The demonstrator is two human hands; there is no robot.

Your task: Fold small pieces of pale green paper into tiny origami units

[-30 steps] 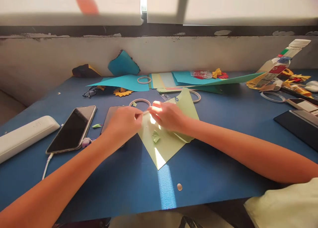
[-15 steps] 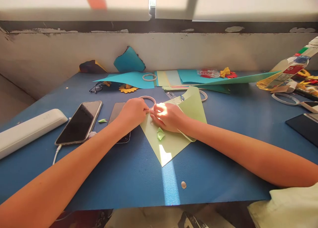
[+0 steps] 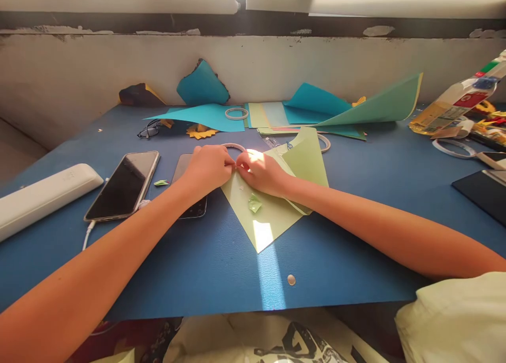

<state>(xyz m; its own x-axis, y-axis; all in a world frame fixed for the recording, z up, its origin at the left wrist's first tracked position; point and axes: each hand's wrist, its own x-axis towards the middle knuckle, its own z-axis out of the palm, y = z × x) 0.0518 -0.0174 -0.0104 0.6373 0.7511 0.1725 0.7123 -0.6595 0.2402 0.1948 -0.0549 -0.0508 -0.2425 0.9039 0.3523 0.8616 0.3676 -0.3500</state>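
Over a sheet of pale green paper (image 3: 272, 223), my two hands meet with their fingertips almost touching. My left hand (image 3: 211, 165) is closed in a pinch at the paper's left corner. My right hand (image 3: 263, 170) is also pinched, its wrist resting across the sheet. Whatever lies between the fingers is too small to make out. Just behind the fingertips is a roll of tape (image 3: 234, 146), partly hidden by them. A small crumpled green scrap (image 3: 254, 203) lies on the paper below my right hand. The sheet's right side curls upward.
Left stand a white power bank-like bar (image 3: 47, 199) and a phone (image 3: 122, 186) on a cable; another phone (image 3: 193, 210) is partly under my left arm. Coloured sheets (image 3: 367, 113) and a tape ring (image 3: 236, 114) lie at the back. A bottle (image 3: 454, 105) leans at right.
My view has tilted down a little, so everything sits higher. My hands keep their pinch at the same spot. At the back, the green and blue sheets have lifted and curled up.
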